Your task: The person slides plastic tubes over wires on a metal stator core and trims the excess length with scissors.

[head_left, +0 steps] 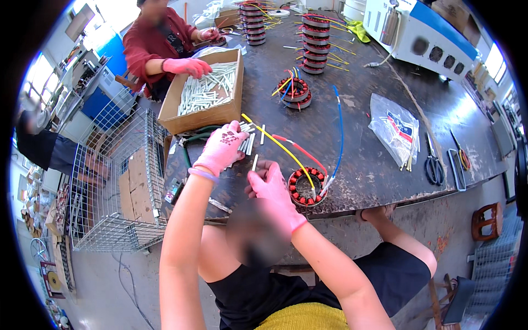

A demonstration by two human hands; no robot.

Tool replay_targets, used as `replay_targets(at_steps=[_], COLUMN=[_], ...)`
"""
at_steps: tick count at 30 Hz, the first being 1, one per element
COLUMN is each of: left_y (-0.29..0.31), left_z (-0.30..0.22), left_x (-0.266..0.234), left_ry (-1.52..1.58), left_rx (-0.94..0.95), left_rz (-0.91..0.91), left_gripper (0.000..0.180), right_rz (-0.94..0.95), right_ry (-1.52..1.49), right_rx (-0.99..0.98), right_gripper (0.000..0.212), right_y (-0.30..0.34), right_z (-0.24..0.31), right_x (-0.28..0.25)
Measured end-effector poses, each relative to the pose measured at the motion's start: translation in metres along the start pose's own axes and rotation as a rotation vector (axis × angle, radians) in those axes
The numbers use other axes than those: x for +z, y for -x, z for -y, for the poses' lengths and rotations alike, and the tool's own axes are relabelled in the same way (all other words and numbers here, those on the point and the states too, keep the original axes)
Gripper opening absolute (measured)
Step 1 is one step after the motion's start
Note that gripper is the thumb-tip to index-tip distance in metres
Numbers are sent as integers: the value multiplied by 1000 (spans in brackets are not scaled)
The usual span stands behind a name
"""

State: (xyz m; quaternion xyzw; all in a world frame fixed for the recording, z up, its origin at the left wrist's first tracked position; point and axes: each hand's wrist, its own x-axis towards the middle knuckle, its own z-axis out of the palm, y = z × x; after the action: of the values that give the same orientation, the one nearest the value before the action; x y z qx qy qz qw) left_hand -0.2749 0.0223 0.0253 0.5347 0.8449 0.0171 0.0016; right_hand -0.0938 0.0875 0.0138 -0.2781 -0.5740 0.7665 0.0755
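Note:
My left hand [221, 146], in a pink glove, lies with fingers and thumb spread at a small heap of short white tubes [248, 144] beside the cardboard box. My right hand [274, 190], also gloved in pink, pinches one white tube [255, 161] that stands up from its fingers. Just right of it, a stator ring [292, 193] with red windings lies flat near the table's edge. From the ring rise a yellow wire [286, 149], a red wire [300, 147] and a blue wire [341, 129]. The yellow wire's far end reaches close to my left fingertips.
An open cardboard box [234, 104] of white tubes stands far left; a co-worker's gloved hand [188, 66] is over it. Stacked stators [316, 47] stand at the back. Rightward lie a plastic bag [393, 129] and scissors [434, 168]. A wire cart [118, 181] adjoins the table.

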Motion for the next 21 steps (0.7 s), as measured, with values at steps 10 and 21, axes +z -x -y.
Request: replay_targets(at_steps=[10,21], left_y=[0,-16], left_z=[7,13], left_x=[-1,6], left_ry=[56,23], left_rx=[29,70], left_rz=[28,59], left_gripper=[55,42], right_rz=[7,112], right_ry=[566,486], right_rx=[-370,-480], right_gripper=[53,41], right_y=[-1,43], right_z=[-24,-29], right_x=[-1,-8])
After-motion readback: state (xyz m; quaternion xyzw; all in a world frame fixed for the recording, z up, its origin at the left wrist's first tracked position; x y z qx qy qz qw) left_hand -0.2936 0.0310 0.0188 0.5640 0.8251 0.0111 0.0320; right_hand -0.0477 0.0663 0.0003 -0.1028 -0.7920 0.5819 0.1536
